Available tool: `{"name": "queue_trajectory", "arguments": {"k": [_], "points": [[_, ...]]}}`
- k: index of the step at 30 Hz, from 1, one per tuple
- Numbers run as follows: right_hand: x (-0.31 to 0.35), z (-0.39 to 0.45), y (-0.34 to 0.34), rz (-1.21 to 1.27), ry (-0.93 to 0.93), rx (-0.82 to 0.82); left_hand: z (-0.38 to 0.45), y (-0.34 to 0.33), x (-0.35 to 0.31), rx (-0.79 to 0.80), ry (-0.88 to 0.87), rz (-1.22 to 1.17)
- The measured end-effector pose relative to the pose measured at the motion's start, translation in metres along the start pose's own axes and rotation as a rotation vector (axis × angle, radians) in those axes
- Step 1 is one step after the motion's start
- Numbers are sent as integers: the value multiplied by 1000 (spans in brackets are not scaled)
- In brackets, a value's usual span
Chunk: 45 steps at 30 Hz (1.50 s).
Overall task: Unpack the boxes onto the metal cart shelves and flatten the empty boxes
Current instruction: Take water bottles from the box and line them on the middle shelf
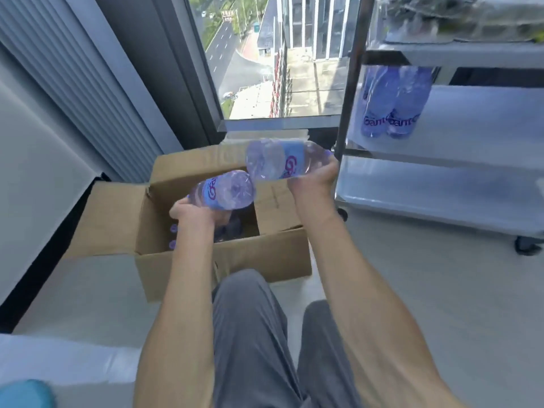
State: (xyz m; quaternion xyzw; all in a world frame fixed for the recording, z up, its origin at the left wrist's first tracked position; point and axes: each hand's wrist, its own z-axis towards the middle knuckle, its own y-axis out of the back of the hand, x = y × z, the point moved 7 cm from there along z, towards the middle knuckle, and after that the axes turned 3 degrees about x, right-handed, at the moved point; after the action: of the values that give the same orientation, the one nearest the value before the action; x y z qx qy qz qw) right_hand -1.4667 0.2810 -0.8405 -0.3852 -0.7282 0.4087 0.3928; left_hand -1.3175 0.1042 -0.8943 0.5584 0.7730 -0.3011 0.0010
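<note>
1. Now the left hand (191,212) is gripping a clear blue-labelled plastic water bottle (225,189) over the open brown cardboard box (223,257); the right hand (313,181) is gripping another bottle (282,159).
2. Both should be travelling right, clearing the box's raised far flap.
3. The steel cart's upright post (351,83) is standing near; the middle shelf (471,119) beside the two stocked bottles (391,104) is offering room.

Floor-to-ceiling window (265,60) at top centre, daylight coming in, view far down onto a road, trees and building roofs. Dark window frame (188,69) runs diagonally just left of the glass. Left of the frame: grey ribbed panel (73,83), like closed vertical blinds, then a plain pale wall (26,178). Below the window, pale grey smooth floor (412,290), glossy with soft reflections. Dark strip along the floor edge at the wall's foot, left of the window.
</note>
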Motion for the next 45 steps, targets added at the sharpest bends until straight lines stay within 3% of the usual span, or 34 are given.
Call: {"name": "queue_trajectory", "arguments": {"k": [6, 10, 14, 19, 21, 23, 25, 30, 35, 38, 42, 45], "points": [[63, -51, 87, -76, -76, 89, -41, 17, 114, 262, 135, 0], [114, -81, 119, -186, 32, 142, -53, 21, 177, 505, 41, 153], [170, -95, 147, -114, 116, 45, -63, 41, 225, 507, 99, 207], [238, -94, 175, -152, 19, -94, -91, 29, 286, 514, 108, 220], [268, -91, 177, -231, 23, -78, -109, 7, 312, 538, 113, 257], [293, -87, 165, -309, 49, 38, -123, -26, 334, 608, 105, 292], [310, -80, 145, -307, 23, 141, -135, -59, 350, 698, 121, 325], [332, -54, 125, -330, 28, 106, -146, -100, 366, 772, 138, 409], [328, -62, 135, -405, -28, 127, -153, -98, 361, 839, 72, 479], [331, -83, 139, -415, 4, 143, -161, -91, 361, 985, 207, 545], [339, -114, 156, -381, -61, 72, -169, -73, 380, 959, 464, 587], [351, -129, 174, -363, 50, 73, -167, -77, 396, 959, 327, 616]]}}
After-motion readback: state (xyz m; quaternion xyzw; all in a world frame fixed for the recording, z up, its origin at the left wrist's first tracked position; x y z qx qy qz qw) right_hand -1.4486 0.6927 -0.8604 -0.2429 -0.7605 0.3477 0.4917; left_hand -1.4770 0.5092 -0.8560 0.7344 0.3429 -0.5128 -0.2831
